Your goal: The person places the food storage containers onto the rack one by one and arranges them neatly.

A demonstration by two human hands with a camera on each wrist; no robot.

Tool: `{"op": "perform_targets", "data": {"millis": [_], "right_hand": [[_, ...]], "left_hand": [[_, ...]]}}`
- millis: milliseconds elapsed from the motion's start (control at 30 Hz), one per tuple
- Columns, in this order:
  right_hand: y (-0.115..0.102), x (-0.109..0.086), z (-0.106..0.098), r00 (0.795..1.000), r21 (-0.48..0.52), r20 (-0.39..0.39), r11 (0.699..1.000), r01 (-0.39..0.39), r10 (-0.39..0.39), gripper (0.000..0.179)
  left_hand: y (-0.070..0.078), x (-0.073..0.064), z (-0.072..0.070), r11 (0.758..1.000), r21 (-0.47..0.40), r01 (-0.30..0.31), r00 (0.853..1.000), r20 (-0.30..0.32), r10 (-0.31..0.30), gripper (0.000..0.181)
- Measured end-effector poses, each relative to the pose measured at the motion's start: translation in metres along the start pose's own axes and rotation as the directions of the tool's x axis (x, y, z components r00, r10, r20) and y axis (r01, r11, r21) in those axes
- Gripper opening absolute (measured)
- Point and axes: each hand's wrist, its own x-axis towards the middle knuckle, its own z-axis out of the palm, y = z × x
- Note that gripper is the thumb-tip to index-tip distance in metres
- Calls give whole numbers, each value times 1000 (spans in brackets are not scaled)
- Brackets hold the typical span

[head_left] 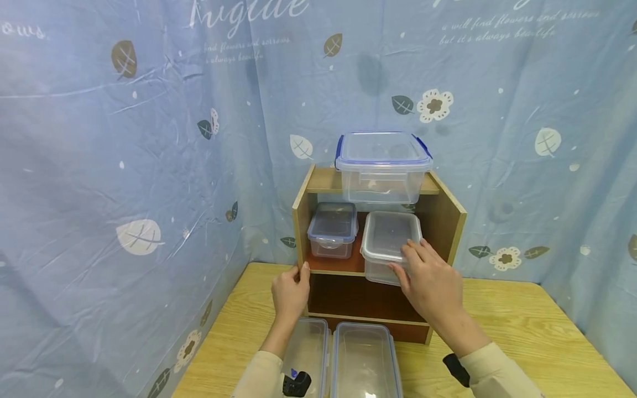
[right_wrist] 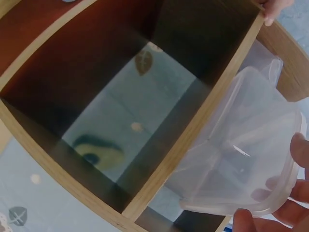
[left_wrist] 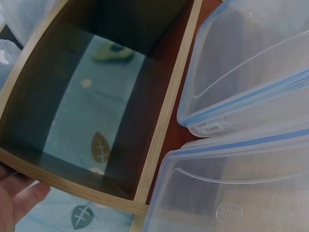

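Observation:
A small wooden shelf unit (head_left: 452, 221) stands on the table. My left hand (head_left: 290, 292) pinches the front edge of its left side panel, thumb in front; in the left wrist view the left fingers (left_wrist: 29, 198) reach round that panel. My right hand (head_left: 434, 281) grips the right front corner of a clear plastic container with a whitish lid (head_left: 390, 235). This container sits on the right of the middle shelf, its front jutting past the shelf edge. In the right wrist view the right fingers (right_wrist: 300, 150) spread around the container's rim. Beside it on the left is a blue-rimmed container (head_left: 332, 229).
A larger clear container with blue clips (head_left: 385, 166) rests on top of the unit. Two blue-rimmed containers, a left one (head_left: 306, 354) and a right one (head_left: 365, 359), lie on the wood-grain table (head_left: 512, 331) in front. A patterned blue curtain (head_left: 164, 138) hangs behind and at the sides.

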Motion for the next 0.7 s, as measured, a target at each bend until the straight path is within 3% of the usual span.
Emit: {"op": "perform_targets", "data": {"millis": [267,700], "right_hand": [[0,9,2,998,24,35,999,-44,44,31],[12,17,11,989,-7,116,996,-94,94,30]], "left_hand": [[1,2,-1,1000,3,1,1000,-6,-1,43],[-1,0,-1,1000,11,8,1000,10,-8,46]]}}
